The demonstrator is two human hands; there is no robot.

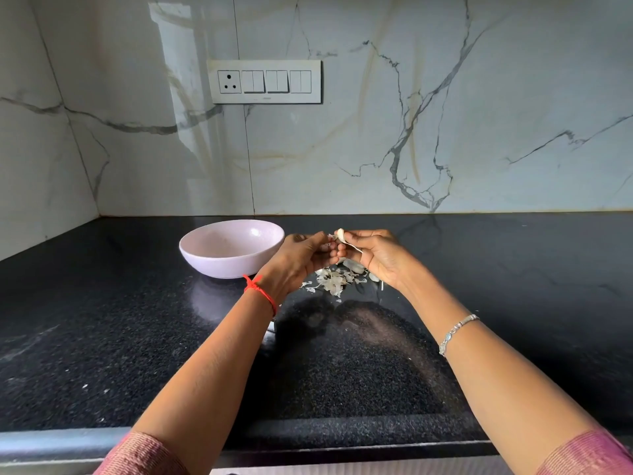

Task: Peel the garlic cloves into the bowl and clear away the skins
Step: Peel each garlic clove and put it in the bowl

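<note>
Bowl [219, 265] sits just beside my left grip [298, 260], so that side is tight. The skins [334, 281] lie heaped on the bench [513, 269] right under both grips. Nearer me, between the forearms, it's bare black top. To the right of my right grip [373, 257] the bench runs wide open. The marble wall [342, 149] closes the back, and the side wall [34, 166] boxes in the far left.

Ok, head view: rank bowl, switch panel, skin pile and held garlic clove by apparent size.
1. switch panel and bowl: look alike, and the panel is farther, so unranked.
2. skin pile.
3. garlic clove.
</note>
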